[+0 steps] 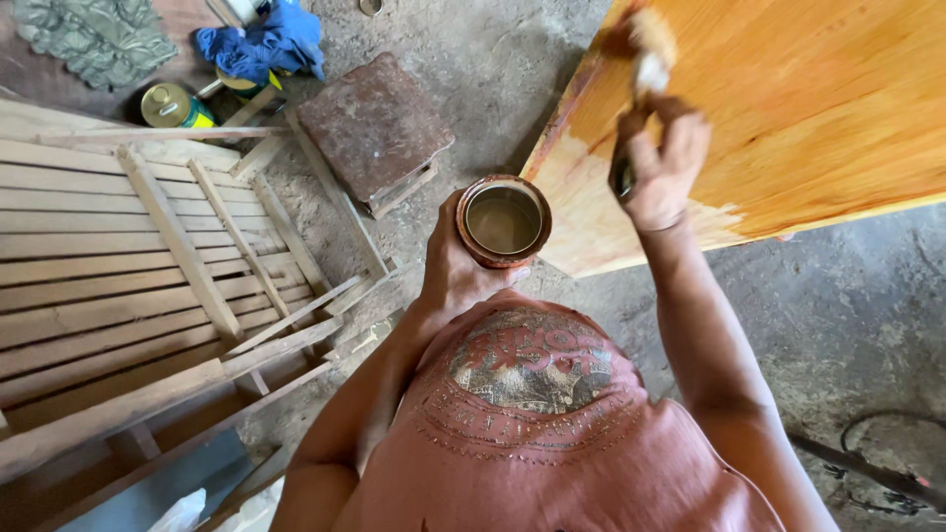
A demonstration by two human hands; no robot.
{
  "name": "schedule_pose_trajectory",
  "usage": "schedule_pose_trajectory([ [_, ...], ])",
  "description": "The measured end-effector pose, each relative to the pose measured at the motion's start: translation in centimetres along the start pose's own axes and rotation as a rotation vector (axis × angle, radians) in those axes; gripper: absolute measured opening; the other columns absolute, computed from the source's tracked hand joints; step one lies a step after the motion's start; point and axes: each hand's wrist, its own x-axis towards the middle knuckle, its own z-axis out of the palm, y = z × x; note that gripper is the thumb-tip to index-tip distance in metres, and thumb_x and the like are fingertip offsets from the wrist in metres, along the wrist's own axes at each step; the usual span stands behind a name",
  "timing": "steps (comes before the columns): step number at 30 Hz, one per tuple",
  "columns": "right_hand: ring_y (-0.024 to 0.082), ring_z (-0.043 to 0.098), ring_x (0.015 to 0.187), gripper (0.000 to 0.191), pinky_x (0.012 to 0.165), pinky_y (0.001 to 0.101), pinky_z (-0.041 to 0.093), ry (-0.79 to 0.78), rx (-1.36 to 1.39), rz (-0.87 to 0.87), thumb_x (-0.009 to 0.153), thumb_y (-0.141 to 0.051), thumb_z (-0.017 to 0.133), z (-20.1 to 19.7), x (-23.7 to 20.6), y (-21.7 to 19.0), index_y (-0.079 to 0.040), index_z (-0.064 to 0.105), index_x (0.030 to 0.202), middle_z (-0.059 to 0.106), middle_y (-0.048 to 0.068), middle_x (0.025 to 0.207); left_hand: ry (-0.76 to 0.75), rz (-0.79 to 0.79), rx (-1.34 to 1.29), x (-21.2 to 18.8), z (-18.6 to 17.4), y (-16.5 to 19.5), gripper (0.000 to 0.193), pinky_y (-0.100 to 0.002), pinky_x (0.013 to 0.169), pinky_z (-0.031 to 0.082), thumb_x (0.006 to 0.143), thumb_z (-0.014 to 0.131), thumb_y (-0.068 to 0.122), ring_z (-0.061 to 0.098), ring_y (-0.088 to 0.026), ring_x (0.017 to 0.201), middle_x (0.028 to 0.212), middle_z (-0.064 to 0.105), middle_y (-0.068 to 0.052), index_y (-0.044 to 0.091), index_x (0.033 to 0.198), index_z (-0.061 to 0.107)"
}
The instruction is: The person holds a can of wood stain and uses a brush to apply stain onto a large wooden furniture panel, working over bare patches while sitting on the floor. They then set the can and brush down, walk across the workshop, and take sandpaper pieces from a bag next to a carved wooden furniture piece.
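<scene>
The right hand (662,163) is closed around the dark handle of a brush (645,59), whose pale bristles press on the wooden panel (828,108) near its upper left edge. The brush's long axis runs almost straight up the picture, bristles pointing away from the person, handle end toward the wrist. The left hand (455,264) grips a small round tin (504,221) from below, held upright with its open mouth facing up and a murky liquid inside, just off the panel's near corner. Most of the panel already shows a glossy orange coat; judging by the colour, 1 pale bare patch remains at the near corner, beside the tin. A slatted wooden frame (128,256) and a small stool (374,128) rest on the concrete floor (838,315).
</scene>
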Motion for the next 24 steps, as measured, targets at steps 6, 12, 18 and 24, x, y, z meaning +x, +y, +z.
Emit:
schedule_pose_trajectory([
  [6, 0.031, 0.066, 0.104, 0.017, 0.092, 0.0448, 0.053, -0.349, 0.266, 0.070, 0.088, -0.006, 0.073, 3.7, -5.8, -1.5, -0.009, 0.074, 0.104, 0.072, 0.010, 0.112, -0.023, 0.069, 0.006, -0.2, -0.1, -1.6, 0.102, -0.040, 0.109, 0.054, 0.065, 0.100, 0.024, 0.065, -0.030, 0.127, 0.137, 0.061, -0.017, 0.001, 0.145, 0.041],
  [12, 0.023, 0.075, 0.088, 0.015, 0.079, 0.0347, 0.059, -0.270, 0.502, 0.443, 0.098, -0.001, 0.086, -2.2, -2.3, 1.7, -0.001, 0.075, 0.107, 0.075, 0.013, 0.101, -0.037, 0.167, 0.029, 0.0, 0.5, -4.1, 0.104, -0.042, 0.109, 0.051, 0.063, 0.100, 0.022, 0.062, -0.033, 0.127, 0.137, 0.059, -0.019, 0.001, 0.145, 0.039],
  [18, 0.014, 0.076, 0.091, 0.014, 0.088, 0.0295, 0.059, -0.402, 0.569, 0.574, 0.101, -0.005, 0.085, -10.2, 3.4, -3.1, 0.002, 0.074, 0.104, 0.077, 0.010, 0.100, -0.046, 0.185, 0.036, 0.2, 1.3, -5.6, 0.106, -0.044, 0.108, 0.050, 0.060, 0.100, 0.019, 0.059, -0.036, 0.127, 0.135, 0.057, -0.020, 0.000, 0.145, 0.039],
  [24, 0.018, 0.073, 0.085, 0.015, 0.080, 0.0313, 0.056, -0.506, 0.617, 0.510, 0.091, -0.010, 0.087, -11.1, 5.5, -7.5, -0.003, 0.075, 0.098, 0.076, 0.007, 0.096, -0.047, 0.247, -0.027, 0.6, 2.4, -5.2, 0.092, -0.040, 0.107, 0.053, 0.070, 0.101, 0.017, 0.063, -0.031, 0.124, 0.132, 0.059, -0.015, 0.005, 0.142, 0.045],
])
